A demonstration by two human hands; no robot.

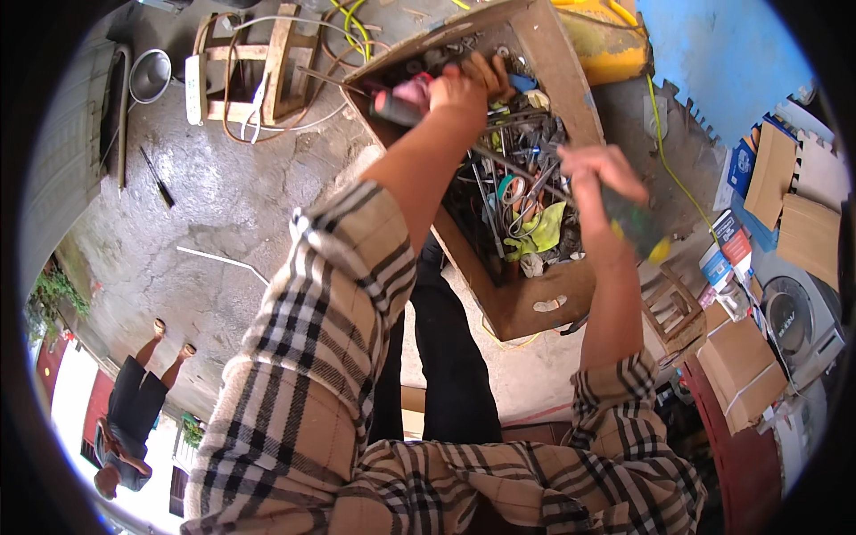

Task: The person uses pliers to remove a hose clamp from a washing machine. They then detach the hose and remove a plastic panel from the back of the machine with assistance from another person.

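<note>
A wooden toolbox [562, 67] full of tangled metal tools, wires and tape rolls stands on the concrete floor in front of me. My left hand [464, 85] reaches into its far end and grips a tool with a pink and dark handle [399, 102]. My right hand [599, 174] is at the box's right side, closed around a tool with a green and yellow handle [637, 227]. A yellow-green rag [544, 227] lies among the tools near the front of the box.
A wooden stool [259, 67] with cables and a white power strip stands at the upper left, near a metal bowl [149, 76]. Cardboard boxes [740, 366], a yellow canister [606, 40] and a grey appliance crowd the right. Another person [134, 410] stands at the lower left.
</note>
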